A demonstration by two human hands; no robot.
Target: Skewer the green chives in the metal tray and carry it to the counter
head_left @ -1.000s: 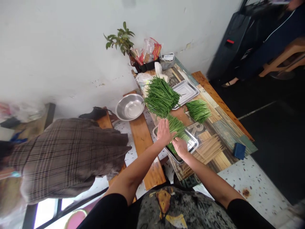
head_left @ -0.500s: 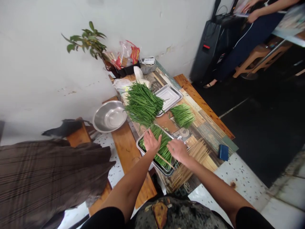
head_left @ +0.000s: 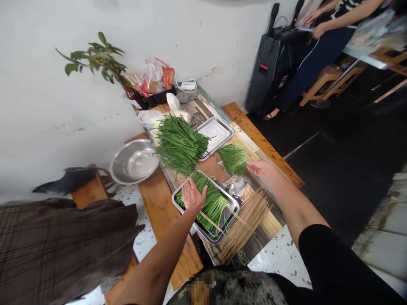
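Observation:
My left hand (head_left: 193, 196) lies flat, fingers stretched, on the green chives (head_left: 213, 204) in a metal tray (head_left: 234, 206). Skewered chives appear to fill this tray, with stick ends jutting over its near side. Farther right, my right hand (head_left: 261, 168) reaches the cut end of a small bunch of chives (head_left: 233, 156) on the table. Its fingers are slightly apart at the bunch's edge and hold nothing I can see. A large heap of chives (head_left: 181, 144) rises behind the tray. Many loose bamboo skewers (head_left: 246, 224) lie to the tray's right.
Beside the heap is a second metal tray (head_left: 218, 131). A steel basin (head_left: 135, 163) stands on the wooden bench (head_left: 159, 199) at left. A plant (head_left: 98, 57) and a packet (head_left: 159, 76) are at the wall. Another person's hands (head_left: 314, 25) show near a black speaker (head_left: 263, 72).
My right hand has left the area over the tray and moved away to the small bunch. My left hand stays on the chives in the tray. The view has shifted slightly.

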